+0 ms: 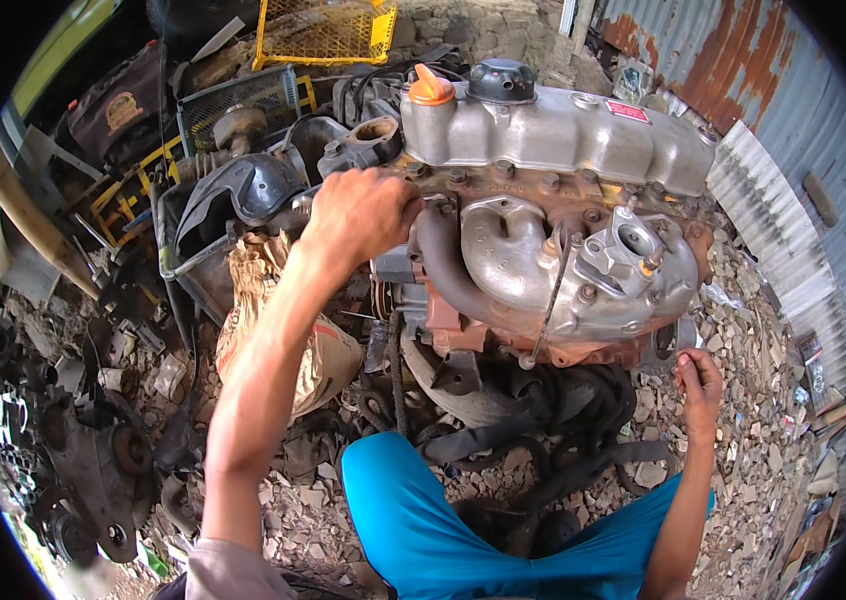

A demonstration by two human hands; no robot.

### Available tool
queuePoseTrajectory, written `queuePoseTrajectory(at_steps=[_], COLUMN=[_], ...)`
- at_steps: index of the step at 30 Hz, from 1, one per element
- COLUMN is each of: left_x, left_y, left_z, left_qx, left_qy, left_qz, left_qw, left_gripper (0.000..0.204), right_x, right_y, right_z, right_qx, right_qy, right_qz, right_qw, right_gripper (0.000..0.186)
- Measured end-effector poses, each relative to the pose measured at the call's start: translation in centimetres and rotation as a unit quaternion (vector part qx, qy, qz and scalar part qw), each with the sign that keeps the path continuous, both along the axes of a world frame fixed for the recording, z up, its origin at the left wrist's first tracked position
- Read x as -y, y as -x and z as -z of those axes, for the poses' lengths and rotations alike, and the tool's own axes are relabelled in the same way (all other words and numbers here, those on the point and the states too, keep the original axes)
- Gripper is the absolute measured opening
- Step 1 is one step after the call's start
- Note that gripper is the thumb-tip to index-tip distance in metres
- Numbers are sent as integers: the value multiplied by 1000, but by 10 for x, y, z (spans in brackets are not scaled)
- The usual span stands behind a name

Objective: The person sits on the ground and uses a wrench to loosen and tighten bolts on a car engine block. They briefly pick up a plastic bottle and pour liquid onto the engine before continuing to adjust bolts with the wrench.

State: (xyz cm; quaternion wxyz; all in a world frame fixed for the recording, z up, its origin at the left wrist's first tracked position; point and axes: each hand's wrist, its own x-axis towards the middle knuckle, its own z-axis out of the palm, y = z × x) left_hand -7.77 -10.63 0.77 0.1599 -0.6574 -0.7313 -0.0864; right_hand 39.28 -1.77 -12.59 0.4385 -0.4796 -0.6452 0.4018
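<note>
A car engine with a silver valve cover [563,135] stands before me. On its near side is a silver intake manifold [518,250], with a dark curved pipe [443,265] at its left. My left hand [363,215] rests at the engine's left end, by the row of bolts under the cover; its fingers curl in, and what they grip is hidden. My right hand [700,385] hangs off the engine's lower right, fingers bent together; anything in them is too small to name. A thin metal rod [551,305] slants down across the manifold's front.
An orange cap [430,87] and a black cap [502,80] top the cover. Left of the engine are a crumpled paper sack [318,365], a bin of parts [208,270] and a yellow crate [323,35]. Black hoses [583,400] lie below. Corrugated sheets [793,250] lean at right.
</note>
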Motion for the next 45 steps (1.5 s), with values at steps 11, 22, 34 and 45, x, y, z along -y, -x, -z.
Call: queuePoseTrajectory(at_steps=[11, 22, 34, 45], left_x=[-44, -41, -54, -46], left_y=[-21, 2, 6, -6], left_z=[-47, -23, -47, -54], left_qx=[-206, -256, -254, -251], left_qy=[168, 106, 198, 213], left_qz=[67, 75, 113, 5], left_qw=[962, 958, 940, 944], left_gripper=[31, 42, 50, 57], right_x=[-20, -50, -66, -81], right_y=[-2, 11, 12, 20], right_z=[31, 62, 68, 85], right_qx=[72, 58, 9, -39], right_qy=[-8, -31, 6, -40], right_qz=[-95, -124, -140, -110], right_qw=[993, 990, 990, 992], right_gripper=[13, 13, 14, 17])
